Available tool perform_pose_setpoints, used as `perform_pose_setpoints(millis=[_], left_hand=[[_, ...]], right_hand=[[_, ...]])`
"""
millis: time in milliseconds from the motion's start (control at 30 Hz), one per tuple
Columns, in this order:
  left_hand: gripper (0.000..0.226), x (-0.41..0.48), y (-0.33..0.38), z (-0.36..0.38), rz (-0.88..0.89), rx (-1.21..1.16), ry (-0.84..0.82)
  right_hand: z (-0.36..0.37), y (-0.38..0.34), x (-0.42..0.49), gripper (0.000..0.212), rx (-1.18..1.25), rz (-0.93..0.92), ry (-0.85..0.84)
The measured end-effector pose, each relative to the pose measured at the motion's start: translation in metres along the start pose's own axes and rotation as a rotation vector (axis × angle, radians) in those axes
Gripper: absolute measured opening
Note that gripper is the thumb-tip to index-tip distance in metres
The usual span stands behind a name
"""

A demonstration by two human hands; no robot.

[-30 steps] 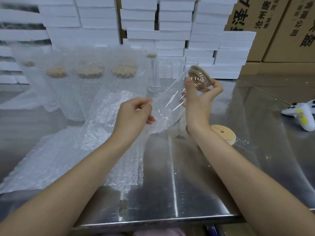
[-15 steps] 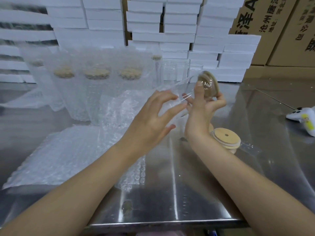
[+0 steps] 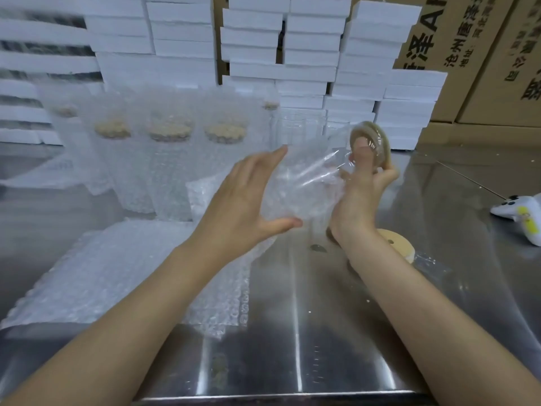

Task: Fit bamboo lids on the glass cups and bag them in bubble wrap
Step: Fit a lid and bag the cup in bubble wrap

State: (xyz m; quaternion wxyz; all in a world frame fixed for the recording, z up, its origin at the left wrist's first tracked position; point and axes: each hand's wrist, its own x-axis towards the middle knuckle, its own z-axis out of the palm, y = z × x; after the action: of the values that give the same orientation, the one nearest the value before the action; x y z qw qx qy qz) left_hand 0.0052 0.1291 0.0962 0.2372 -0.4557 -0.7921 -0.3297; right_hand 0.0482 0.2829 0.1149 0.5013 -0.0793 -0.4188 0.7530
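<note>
Head view: a glass cup (image 3: 320,169), its lid (image 3: 377,136) already fitted, was held tilted above the steel table (image 3: 336,332) by the right hand (image 3: 363,197), fingers curled round the lid end. A bubble bag (image 3: 292,206) was seen over the cup's base. The left hand (image 3: 248,197) was spread beside it, fingers straight & apart; contact unclear thru blur. Step judged: bagging. Next, the bag would need pulling fully up w/ the cup steadied. At rear, bagged cups (image 3: 169,159) were lined up; a spare lid (image 3: 401,244) lay by the right wrist.
</note>
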Motion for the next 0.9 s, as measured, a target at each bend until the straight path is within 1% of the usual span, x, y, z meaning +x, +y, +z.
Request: perform_pose_setpoints(millis=[67, 100, 233, 333, 400, 433, 500, 533, 567, 667, 733, 800, 867, 900], left_hand=[[0.107, -0.003, -0.001, 0.001, -0.024, -0.052, -0.015], [0.107, -0.004, -0.001, 0.001, -0.031, -0.065, -0.007], [0.103, -0.005, -0.003, -0.003, -0.011, -0.047, 0.086], [0.099, -0.004, -0.004, -0.005, -0.008, -0.01, 0.177], [0.1, -0.003, -0.004, -0.004, 0.007, 0.059, 0.203], [0.102, -0.003, -0.003, -0.004, 0.008, 0.079, 0.213], [0.105, -0.002, 0.0, -0.005, -0.004, 0.074, 0.233], [0.106, -0.002, 0.002, -0.004, -0.01, 0.073, 0.242], [0.107, -0.001, 0.002, -0.004, -0.014, 0.081, 0.25], [0.111, -0.001, 0.002, -0.002, 0.027, 0.152, 0.28], [0.108, -0.002, 0.003, -0.002, 0.048, 0.169, 0.295], [0.107, -0.001, 0.008, -0.003, 0.033, 0.106, 0.283], [0.108, 0.001, 0.011, -0.006, 0.031, 0.05, 0.257], [0.11, 0.003, 0.011, -0.008, 0.036, 0.061, 0.24]], right_hand=[[0.002, -0.002, -0.006, 0.058, -0.017, -0.08, -0.13], [0.003, -0.002, -0.009, 0.057, -0.027, -0.112, -0.167], [0.007, -0.001, -0.016, 0.058, -0.02, -0.127, -0.163], [0.009, 0.003, -0.026, 0.057, -0.051, -0.204, -0.158], [0.008, 0.011, -0.036, 0.06, -0.104, -0.276, -0.247], [0.007, 0.016, -0.041, 0.063, -0.153, -0.284, -0.302], [0.007, 0.023, -0.05, 0.067, -0.293, -0.271, -0.365], [0.008, 0.024, -0.051, 0.064, -0.339, -0.252, -0.383], [0.008, 0.023, -0.05, 0.06, -0.354, -0.22, -0.399], [0.006, 0.018, -0.039, 0.052, -0.271, -0.136, -0.479], [0.006, 0.019, -0.036, 0.049, -0.316, -0.161, -0.52], [0.007, 0.02, -0.036, 0.047, -0.386, -0.19, -0.515], [0.007, 0.017, -0.032, 0.048, -0.393, -0.199, -0.426], [0.007, 0.014, -0.028, 0.048, -0.364, -0.204, -0.361]])
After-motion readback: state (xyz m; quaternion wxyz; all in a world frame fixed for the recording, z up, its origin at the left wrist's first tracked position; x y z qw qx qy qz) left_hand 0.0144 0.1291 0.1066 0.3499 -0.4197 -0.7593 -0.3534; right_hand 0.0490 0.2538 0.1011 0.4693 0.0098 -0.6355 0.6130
